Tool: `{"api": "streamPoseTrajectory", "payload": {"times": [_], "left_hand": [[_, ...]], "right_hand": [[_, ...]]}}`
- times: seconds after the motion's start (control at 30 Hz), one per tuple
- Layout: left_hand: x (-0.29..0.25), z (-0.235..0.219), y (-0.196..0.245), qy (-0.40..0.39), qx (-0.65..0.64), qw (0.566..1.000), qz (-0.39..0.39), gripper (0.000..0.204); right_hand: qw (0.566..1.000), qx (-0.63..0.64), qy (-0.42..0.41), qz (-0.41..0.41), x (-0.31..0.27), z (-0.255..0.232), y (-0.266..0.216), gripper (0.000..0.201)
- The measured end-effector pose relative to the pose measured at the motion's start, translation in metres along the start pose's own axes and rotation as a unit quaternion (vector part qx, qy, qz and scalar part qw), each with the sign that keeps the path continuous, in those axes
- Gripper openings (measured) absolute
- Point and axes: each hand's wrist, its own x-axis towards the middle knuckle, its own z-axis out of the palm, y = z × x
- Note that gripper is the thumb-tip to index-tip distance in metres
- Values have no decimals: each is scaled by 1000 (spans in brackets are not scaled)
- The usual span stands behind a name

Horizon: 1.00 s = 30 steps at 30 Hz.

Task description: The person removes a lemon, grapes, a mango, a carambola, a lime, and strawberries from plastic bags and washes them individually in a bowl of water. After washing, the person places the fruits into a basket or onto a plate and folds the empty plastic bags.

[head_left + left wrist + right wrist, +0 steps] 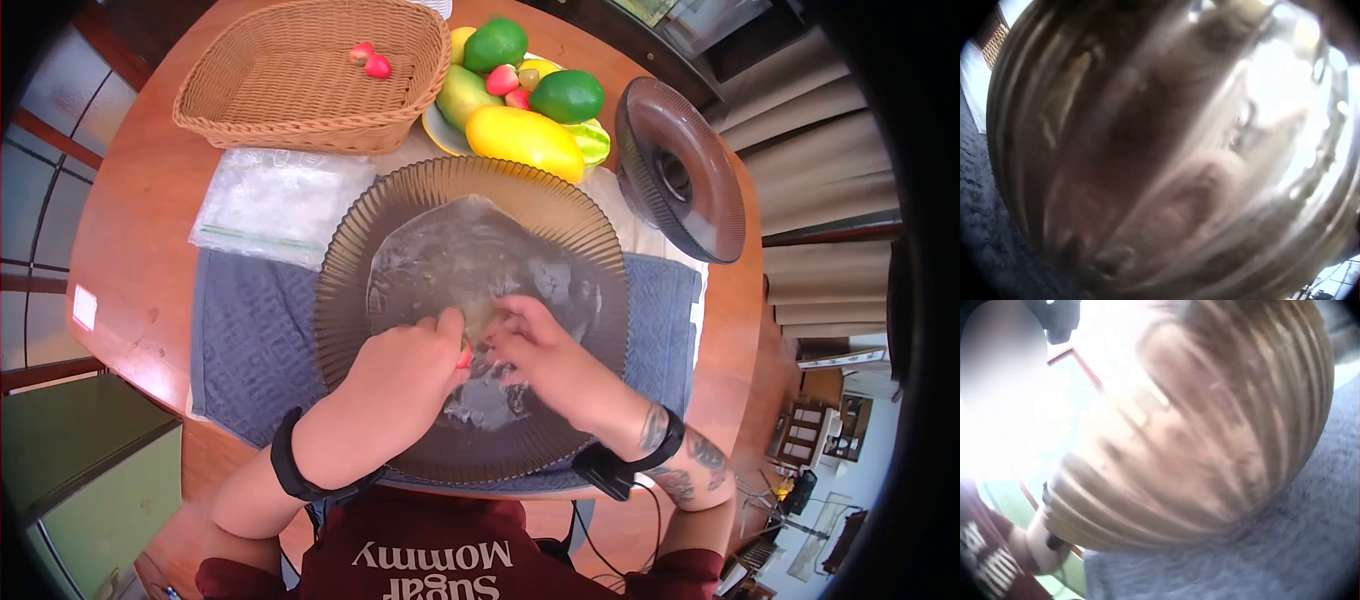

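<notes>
A large ribbed brown glass bowl (pixel 345 225) stands before me, with clear, shiny water inside. Over its middle my left hand (pixel 405 365) grips a small red fruit (pixel 465 354), mostly hidden by the fingers. My right hand (pixel 545 350) is close beside it, fingers loosely bent toward the fruit, with splashes just below them. Through the ribbed glass, the left wrist view shows blurred fingers (pixel 1200 187). In the right wrist view the bowl wall (pixel 1291 394) covers a blurred hand (pixel 1172 437).
Under the bowl lies a blue-grey towel (pixel 255 330). A wicker basket (pixel 270 75) holding small red fruits (pixel 376 65) stands at the back left, near a zip bag (pixel 280 200). Behind the bowl, a plate (pixel 440 135) carries several fruits. A brown glass dish (pixel 715 190) stands at the right.
</notes>
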Motion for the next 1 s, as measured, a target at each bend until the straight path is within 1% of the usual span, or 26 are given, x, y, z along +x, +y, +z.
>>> {"api": "streamPoseTrajectory", "payload": {"times": [0.03, 0.07, 0.1, 0.13, 0.17, 0.23, 0.37, 0.43, 0.47, 0.53, 0.57, 0.6, 0.63, 0.67, 0.73, 0.77, 0.8, 0.83, 0.87, 0.9, 0.97, 1.0], "left_hand": [[0, 0, 0, -6, 0, 1000, -1, 29], [1, -1, 2, -4, 0, 1000, -1, 29], [3, -2, 4, 6, -16, 1000, -13, 29], [5, -2, 5, 16, -33, 999, -25, 29], [7, -2, 6, 19, -33, 999, -25, 29], [9, -1, 6, 41, -93, 994, 33, 27], [7, 8, -3, 56, -83, 995, 16, 27], [6, 11, -9, 98, -84, 990, 57, 26], [6, 14, -11, 103, -85, 990, 55, 26], [8, 17, -12, 147, -138, 974, 105, 33], [7, 8, -7, 151, -141, 973, 105, 33], [6, -5, -3, 47, -138, 988, 50, 36], [9, -16, -1, -56, -132, 990, -5, 40], [17, -21, -2, -51, -135, 990, -4, 40], [37, -29, -2, -123, -137, 978, -102, 42], [47, -29, -4, -118, -139, 978, -102, 42], [58, -29, -6, -145, -201, 955, -163, 43], [67, -26, -11, -171, -261, 924, -221, 45], [74, -24, -15, -179, -319, 899, -238, 50], [79, -19, -19, -186, -329, 897, -231, 52], [79, -25, -11, -190, -341, 894, -222, 53], [78, -26, -5, -192, -310, 904, -225, 53]], "right_hand": [[981, 145, 7, 126, 3, -4, -11, 46], [926, 285, 15, 248, 3, -6, -20, 43], [932, 256, 30, 256, 1, -2, -28, 35], [933, 254, 30, 254, 2, 1, -32, 35], [923, 262, -20, 279, 4, 3, -36, 40], [896, 271, -122, 329, 8, 5, -42, 58], [891, 257, -149, 343, 22, 11, -24, 54], [937, 208, -90, 265, 27, 11, -15, 47], [938, 204, -92, 264, 27, 12, -16, 47], [958, 195, 8, 209, 27, 10, -18, 39], [959, 190, 8, 209, 27, 9, -19, 39], [962, 180, 41, 201, 26, 9, -19, 35], [964, 169, 74, 192, 25, 9, -19, 33], [965, 159, 106, 181, 25, 8, -20, 32], [966, 157, 105, 178, 24, 11, -22, 33], [966, 160, 105, 177, 23, 12, -23, 34], [967, 156, 103, 174, 23, 12, -25, 34], [967, 165, 81, 176, 23, 11, -26, 33], [967, 174, 59, 178, 23, 11, -27, 32], [968, 170, 58, 176, 24, 10, -28, 32], [951, 252, 20, 177, 26, 9, -27, 28], [952, 250, 21, 176, 27, 8, -24, 28]]}}
